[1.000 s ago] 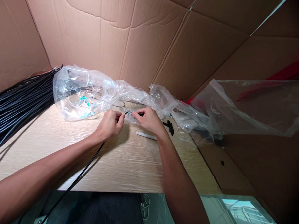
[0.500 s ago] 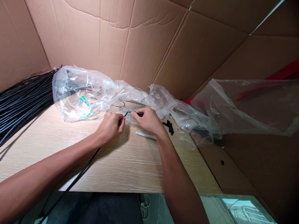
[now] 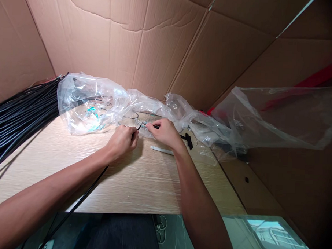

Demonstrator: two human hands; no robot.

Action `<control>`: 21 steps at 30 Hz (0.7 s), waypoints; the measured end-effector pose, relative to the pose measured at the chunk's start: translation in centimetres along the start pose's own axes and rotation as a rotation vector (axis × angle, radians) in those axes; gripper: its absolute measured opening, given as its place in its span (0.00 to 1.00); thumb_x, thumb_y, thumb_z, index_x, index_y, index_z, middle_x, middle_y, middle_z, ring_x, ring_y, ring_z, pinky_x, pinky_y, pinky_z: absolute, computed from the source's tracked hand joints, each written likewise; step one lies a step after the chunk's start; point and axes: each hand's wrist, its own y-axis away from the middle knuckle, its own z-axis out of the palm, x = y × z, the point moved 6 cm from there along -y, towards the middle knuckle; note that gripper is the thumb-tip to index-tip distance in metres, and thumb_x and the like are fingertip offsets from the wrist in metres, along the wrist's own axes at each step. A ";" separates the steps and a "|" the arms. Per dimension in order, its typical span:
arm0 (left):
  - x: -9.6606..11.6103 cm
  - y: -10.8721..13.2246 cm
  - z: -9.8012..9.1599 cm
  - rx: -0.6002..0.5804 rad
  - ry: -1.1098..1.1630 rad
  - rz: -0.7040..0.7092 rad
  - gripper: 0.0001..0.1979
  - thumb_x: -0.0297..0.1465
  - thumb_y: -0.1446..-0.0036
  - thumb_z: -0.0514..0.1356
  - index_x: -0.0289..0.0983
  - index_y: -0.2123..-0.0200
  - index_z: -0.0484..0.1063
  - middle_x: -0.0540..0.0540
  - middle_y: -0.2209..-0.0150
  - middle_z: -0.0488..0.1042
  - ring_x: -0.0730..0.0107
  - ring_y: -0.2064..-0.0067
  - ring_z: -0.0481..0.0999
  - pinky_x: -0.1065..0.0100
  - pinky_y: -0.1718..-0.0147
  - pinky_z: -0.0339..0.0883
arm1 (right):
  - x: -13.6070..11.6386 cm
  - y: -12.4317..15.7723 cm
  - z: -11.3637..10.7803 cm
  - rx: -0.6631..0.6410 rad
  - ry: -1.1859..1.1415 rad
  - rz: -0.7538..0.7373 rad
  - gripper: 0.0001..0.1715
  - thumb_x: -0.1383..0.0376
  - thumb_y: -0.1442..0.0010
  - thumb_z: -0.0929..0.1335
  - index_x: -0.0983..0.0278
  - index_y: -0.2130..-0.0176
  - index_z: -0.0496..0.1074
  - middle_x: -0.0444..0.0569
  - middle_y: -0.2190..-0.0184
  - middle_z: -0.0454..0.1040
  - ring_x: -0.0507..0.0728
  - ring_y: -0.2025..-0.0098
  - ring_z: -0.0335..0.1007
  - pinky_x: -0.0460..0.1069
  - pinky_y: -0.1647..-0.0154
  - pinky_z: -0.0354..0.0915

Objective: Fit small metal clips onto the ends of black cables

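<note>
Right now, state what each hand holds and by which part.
The left hand grips a black cable near its far end; the right hand pinches a small black piece, but by which part cannot be told.

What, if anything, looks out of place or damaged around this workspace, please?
A small dark object, too small to identify, lies alone beyond the right edge of the table; it looks stray, since black pieces lie together near the right hand. A wavy crease also marks the cardboard behind, unlike its straight folds.

Bright tabletop [image 3: 146,186] with soft shadows, glare on clear plastic bag [image 3: 94,83], right edge nearly black, cable tip [image 3: 140,127] perhaps blurred
</note>
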 end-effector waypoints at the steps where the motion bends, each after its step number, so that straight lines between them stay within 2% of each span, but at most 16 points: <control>1: 0.0 0.0 0.1 -0.007 -0.008 -0.005 0.18 0.27 0.34 0.54 0.34 0.76 0.75 0.42 0.79 0.73 0.70 0.79 0.61 0.65 0.72 0.51 | -0.1 0.0 0.1 -0.006 0.001 -0.005 0.27 0.59 0.36 0.67 0.58 0.82 0.54 0.39 0.77 0.47 0.52 0.71 0.42 0.51 0.69 0.43; 6: -0.2 0.1 0.4 0.007 -0.038 -0.030 0.20 0.30 0.31 0.52 0.33 0.73 0.77 0.40 0.78 0.75 0.67 0.78 0.65 0.64 0.72 0.51 | -0.3 0.0 -0.1 -0.003 -0.012 -0.031 0.26 0.61 0.36 0.67 0.60 0.82 0.57 0.39 0.78 0.47 0.51 0.72 0.43 0.51 0.69 0.44; 13: -0.2 0.2 0.3 0.035 -0.070 -0.022 0.20 0.31 0.29 0.51 0.34 0.72 0.77 0.41 0.79 0.73 0.68 0.80 0.63 0.64 0.73 0.51 | 0.8 0.0 -0.9 0.086 -0.066 0.073 0.27 0.52 0.34 0.67 0.63 0.79 0.71 0.40 0.80 0.54 0.52 0.74 0.49 0.51 0.69 0.50; 17: -0.1 0.4 0.5 0.043 -0.125 -0.006 0.19 0.30 0.31 0.52 0.35 0.72 0.77 0.42 0.80 0.74 0.68 0.80 0.62 0.65 0.74 0.50 | 1.5 -0.2 -0.4 0.061 -0.119 0.105 0.28 0.49 0.34 0.68 0.64 0.77 0.75 0.38 0.82 0.51 0.52 0.76 0.48 0.51 0.70 0.49; 21: 0.2 0.5 0.4 0.064 -0.148 0.029 0.18 0.29 0.31 0.53 0.36 0.72 0.77 0.43 0.80 0.73 0.68 0.80 0.62 0.65 0.74 0.49 | 1.8 -0.3 -0.1 0.022 -0.193 0.081 0.27 0.49 0.35 0.69 0.65 0.75 0.78 0.39 0.82 0.54 0.51 0.77 0.46 0.51 0.71 0.48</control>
